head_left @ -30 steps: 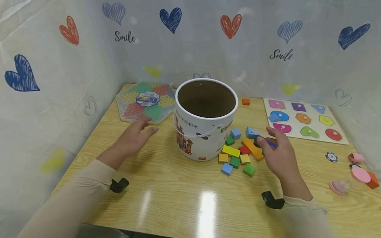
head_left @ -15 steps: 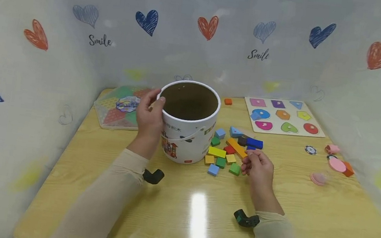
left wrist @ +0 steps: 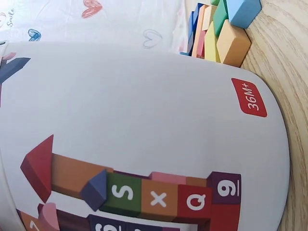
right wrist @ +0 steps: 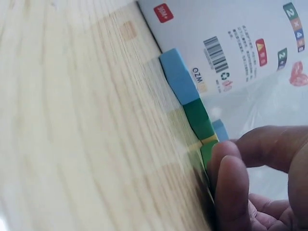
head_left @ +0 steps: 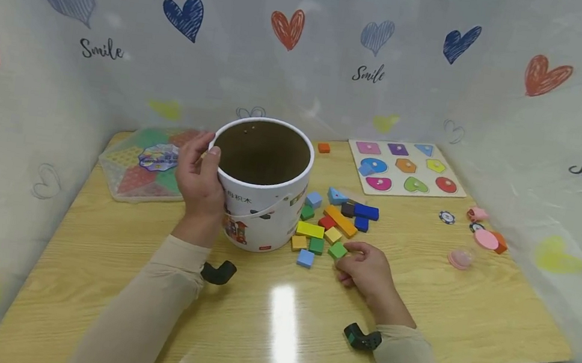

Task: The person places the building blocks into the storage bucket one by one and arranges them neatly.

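Observation:
A white bucket (head_left: 265,217) with printed toy blocks on its wall stands upright on the table. My left hand (head_left: 202,186) holds it at the left of its rim, thumb close to the edge. The bucket's printed wall (left wrist: 144,110) fills most of the left wrist view. To its right lies a loose group of coloured wooden blocks. My right hand (head_left: 366,275) pinches a light green block (head_left: 337,250) at the group's near right side, thumb and forefinger at its edges. In the right wrist view the fingers (right wrist: 233,187) cover part of that green block (right wrist: 207,153).
Around the green block lie a yellow block (head_left: 310,230), an orange bar (head_left: 340,221), a light blue block (head_left: 306,258) and dark blue ones (head_left: 366,212). A shape puzzle board (head_left: 420,192) lies back right, a hexagonal game box (head_left: 127,182) back left. Small pink toys (head_left: 460,258) sit farther right.
My left hand has come from beside the bucket to its rim. The right hand has moved from the dark blue blocks toward the near light green block. The head view has swung right.

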The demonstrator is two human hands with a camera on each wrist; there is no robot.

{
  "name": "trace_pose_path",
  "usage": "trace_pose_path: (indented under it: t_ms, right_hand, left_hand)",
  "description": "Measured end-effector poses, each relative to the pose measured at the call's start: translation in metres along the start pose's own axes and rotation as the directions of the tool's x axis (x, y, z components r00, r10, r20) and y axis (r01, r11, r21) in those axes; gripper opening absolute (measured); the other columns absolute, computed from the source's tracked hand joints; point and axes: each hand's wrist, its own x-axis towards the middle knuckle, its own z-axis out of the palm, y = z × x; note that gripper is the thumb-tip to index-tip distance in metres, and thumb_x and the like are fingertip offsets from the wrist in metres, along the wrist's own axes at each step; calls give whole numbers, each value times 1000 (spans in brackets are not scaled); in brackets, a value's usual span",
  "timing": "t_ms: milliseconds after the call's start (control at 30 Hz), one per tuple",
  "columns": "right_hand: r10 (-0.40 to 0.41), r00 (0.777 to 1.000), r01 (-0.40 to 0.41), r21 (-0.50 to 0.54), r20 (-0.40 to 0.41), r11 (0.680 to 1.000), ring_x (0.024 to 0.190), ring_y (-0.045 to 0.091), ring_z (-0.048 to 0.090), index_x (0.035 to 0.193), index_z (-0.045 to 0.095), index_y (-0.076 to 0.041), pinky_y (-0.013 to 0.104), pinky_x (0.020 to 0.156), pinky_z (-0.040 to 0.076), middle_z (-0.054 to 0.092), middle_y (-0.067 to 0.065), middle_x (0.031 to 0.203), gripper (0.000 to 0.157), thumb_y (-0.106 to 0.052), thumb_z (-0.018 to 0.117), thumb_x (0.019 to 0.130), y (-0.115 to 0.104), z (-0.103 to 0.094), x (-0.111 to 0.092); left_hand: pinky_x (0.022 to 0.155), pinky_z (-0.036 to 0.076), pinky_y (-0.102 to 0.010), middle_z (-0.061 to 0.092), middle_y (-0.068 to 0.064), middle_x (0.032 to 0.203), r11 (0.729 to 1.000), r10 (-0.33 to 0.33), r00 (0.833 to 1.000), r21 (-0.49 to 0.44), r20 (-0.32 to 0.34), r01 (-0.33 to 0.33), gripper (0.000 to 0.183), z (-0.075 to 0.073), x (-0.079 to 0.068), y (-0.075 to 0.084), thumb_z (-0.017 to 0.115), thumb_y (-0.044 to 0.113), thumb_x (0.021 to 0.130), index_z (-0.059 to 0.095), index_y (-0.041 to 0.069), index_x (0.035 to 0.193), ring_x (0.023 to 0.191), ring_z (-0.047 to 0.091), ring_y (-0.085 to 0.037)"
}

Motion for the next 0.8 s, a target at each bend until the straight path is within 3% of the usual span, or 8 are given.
trace_pose_path:
  t_ms: [233,467,600,700,800]
  right_hand:
    - [-25,999,22,-72,-43,997,63,23,66,113,60,-6,34,57,57,67,12,82,39,-12,73,77,-6,9,-2]
    - [-42,998,37,-96,-54,995,67,25,67,115,60,-10,33,60,57,67,11,86,38,-16,72,80,-18,10,-11]
    - [-142,990,141,-65,-15,988,70,32,68,118,59,-9,36,63,57,65,15,89,39,-16,72,81,-55,5,-28]
    - [-280,960,280,-35,14,959,71,35,68,119,59,-5,39,63,57,64,18,90,41,-16,73,82,-99,1,-41]
    - [-370,929,370,-41,21,928,70,32,67,119,60,-8,38,63,57,64,17,90,41,-20,74,82,-143,3,-47]
  left_hand:
    - [97,42,-36,50,-25,117,997,82,997,-5,7,-82,30,0,5,5,51,2,88,59,-15,110,116,45,-28]
    - [95,43,-35,52,-24,115,996,87,996,20,0,-87,30,-2,4,2,52,4,88,60,-14,110,114,47,-28]
    - [95,43,-36,51,-26,115,996,83,997,22,4,-83,29,-2,3,0,51,4,89,59,-14,111,113,47,-31]
    - [95,43,-36,50,-28,115,996,83,997,18,5,-83,29,-2,2,-1,50,2,89,58,-15,112,112,47,-33]
    - [95,42,-35,50,-27,116,995,88,996,40,1,-88,29,-4,1,-1,50,1,89,59,-14,112,112,47,-32]
